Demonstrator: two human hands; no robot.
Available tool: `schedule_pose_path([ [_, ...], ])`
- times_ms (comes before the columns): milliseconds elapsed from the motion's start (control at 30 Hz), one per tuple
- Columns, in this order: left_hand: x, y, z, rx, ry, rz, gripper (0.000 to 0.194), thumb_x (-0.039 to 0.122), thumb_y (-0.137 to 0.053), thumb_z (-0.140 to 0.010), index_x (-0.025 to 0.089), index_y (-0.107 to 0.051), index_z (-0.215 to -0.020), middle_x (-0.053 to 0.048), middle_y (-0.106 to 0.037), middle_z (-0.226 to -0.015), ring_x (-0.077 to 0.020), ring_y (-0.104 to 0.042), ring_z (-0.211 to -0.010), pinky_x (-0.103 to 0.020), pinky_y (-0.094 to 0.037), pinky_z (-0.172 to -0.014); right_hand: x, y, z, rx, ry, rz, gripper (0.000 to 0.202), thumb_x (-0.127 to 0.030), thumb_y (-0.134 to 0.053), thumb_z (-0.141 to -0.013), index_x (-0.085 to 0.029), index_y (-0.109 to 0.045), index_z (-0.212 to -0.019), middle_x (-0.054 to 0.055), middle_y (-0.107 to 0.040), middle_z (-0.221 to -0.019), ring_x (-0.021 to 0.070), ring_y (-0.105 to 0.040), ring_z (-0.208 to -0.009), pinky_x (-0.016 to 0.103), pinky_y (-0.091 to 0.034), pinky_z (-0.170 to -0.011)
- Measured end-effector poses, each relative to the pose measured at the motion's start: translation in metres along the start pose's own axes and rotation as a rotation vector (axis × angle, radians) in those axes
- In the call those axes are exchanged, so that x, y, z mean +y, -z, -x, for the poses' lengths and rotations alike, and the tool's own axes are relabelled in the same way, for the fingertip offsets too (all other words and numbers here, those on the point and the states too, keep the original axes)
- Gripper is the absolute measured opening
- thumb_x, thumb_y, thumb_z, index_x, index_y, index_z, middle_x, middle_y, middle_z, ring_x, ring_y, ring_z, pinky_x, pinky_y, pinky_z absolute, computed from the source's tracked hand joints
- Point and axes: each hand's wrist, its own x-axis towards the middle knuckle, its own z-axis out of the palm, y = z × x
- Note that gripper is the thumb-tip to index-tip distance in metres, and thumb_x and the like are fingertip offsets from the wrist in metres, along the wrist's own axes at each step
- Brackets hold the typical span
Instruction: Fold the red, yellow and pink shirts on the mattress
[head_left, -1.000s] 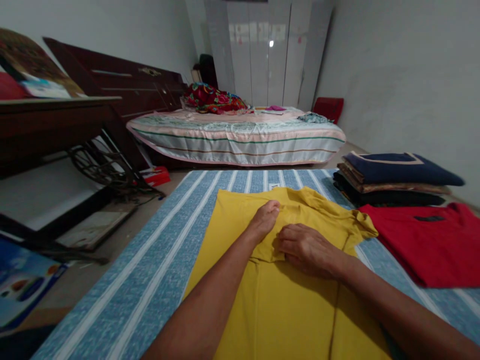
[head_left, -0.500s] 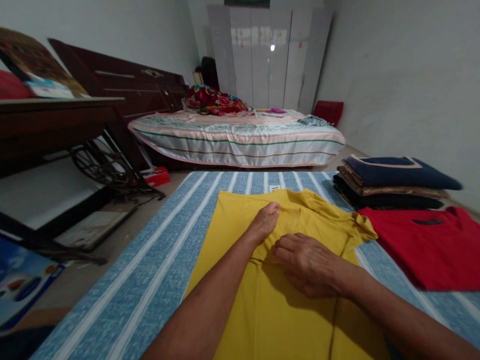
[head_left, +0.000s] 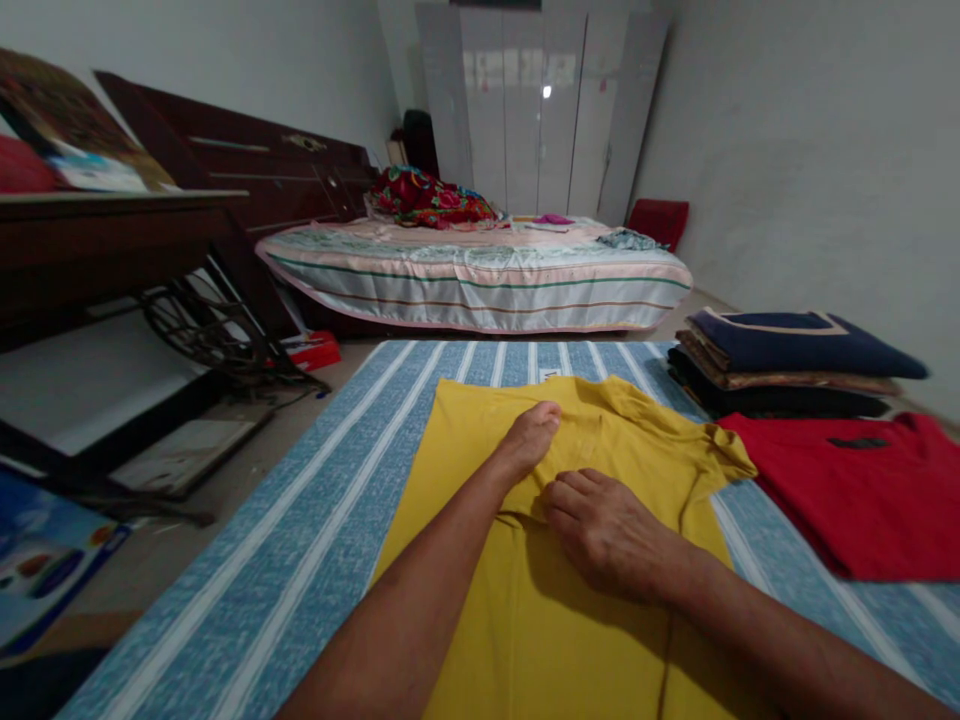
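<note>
At far left a glossy, printed blue packet (head_left: pixel 56 565) lies low by the floor, under a dark wooden desk (head_left: pixel 112 240) with a spoked metal wheel (head_left: pixel 191 325) in its frame. Beside that stand a polished, panelled headboard (head_left: pixel 232 175) and, on the floor, a small red box (head_left: pixel 315 350), its contents hidden. The tabletop (head_left: pixel 300 490) wears blue, flecked fabric with white stripes. Beyond it, the bed (head_left: pixel 480 290) has a shiny, rippled sheet and a heaped floral quilt (head_left: pixel 431 200). The yellow shirt (head_left: pixel 562 625) lies mid-tabletop, smooth and thin, one part folded over and wrinkled. The left hand (head_left: pixel 529 437) rests edge-on upon it, thumb uppermost; whether its fingers pinch cloth I cannot tell. Behind, a glossy pale wardrobe (head_left: pixel 521 140) is closed. The right hand (head_left: pixel 600 525) touches the fold, fingers bent and close together, tips hidden, so a pinch cannot be confirmed. The shirt's bunched sleeve (head_left: pixel 731 455) meets a flat, folded red shirt (head_left: pixel 870 505), in front of a soft stack (head_left: pixel 802 345) of folded clothes, navy uppermost.
</note>
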Motion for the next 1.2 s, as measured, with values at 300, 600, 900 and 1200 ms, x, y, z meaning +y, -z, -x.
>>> schedule_pose_path([
  [300,-0.003,-0.010,0.010,-0.105,-0.238,-0.594,0.034,0.021,-0.045,-0.084,0.014,-0.054,-0.116,-0.015,-0.054,-0.129,-0.0264,-0.044,-0.125,-0.043,-0.027,-0.109,0.000,-0.002,0.000,-0.084,-0.008,-0.027,0.010,-0.014,-0.052,-0.083,-0.018,-0.058,-0.076,0.003,-0.061,-0.074,0.0164,-0.049,-0.064,0.031,-0.031,-0.061],
  [600,-0.003,0.015,0.006,0.085,-0.114,-0.401,0.037,0.021,-0.035,-0.088,0.018,-0.061,-0.113,-0.009,-0.067,-0.111,-0.0215,-0.060,-0.104,-0.031,-0.043,-0.094,-0.007,-0.005,-0.001,-0.023,-0.026,-0.013,0.012,-0.011,-0.053,-0.085,-0.018,-0.057,-0.076,0.003,-0.059,-0.073,0.0178,-0.046,-0.067,0.033,-0.030,-0.060],
  [900,-0.006,0.012,0.011,-0.045,-0.214,-0.465,0.034,0.014,-0.037,-0.085,0.017,-0.061,-0.109,-0.010,-0.065,-0.114,-0.0197,-0.057,-0.108,-0.034,-0.038,-0.101,-0.010,-0.007,-0.003,0.030,-0.047,-0.064,0.013,-0.011,-0.051,-0.087,-0.016,-0.058,-0.077,0.004,-0.058,-0.077,0.0169,-0.047,-0.071,0.031,-0.034,-0.065],
  [1200,0.022,0.050,0.021,-0.169,-0.160,-0.564,0.028,0.018,-0.044,-0.079,0.018,-0.064,-0.098,-0.009,-0.067,-0.104,-0.0233,-0.059,-0.100,-0.033,-0.042,-0.093,-0.026,-0.021,-0.005,0.108,-0.091,-0.052,0.005,-0.013,-0.058,-0.081,-0.016,-0.058,-0.076,0.004,-0.059,-0.074,0.0183,-0.049,-0.069,0.031,-0.033,-0.061],
])
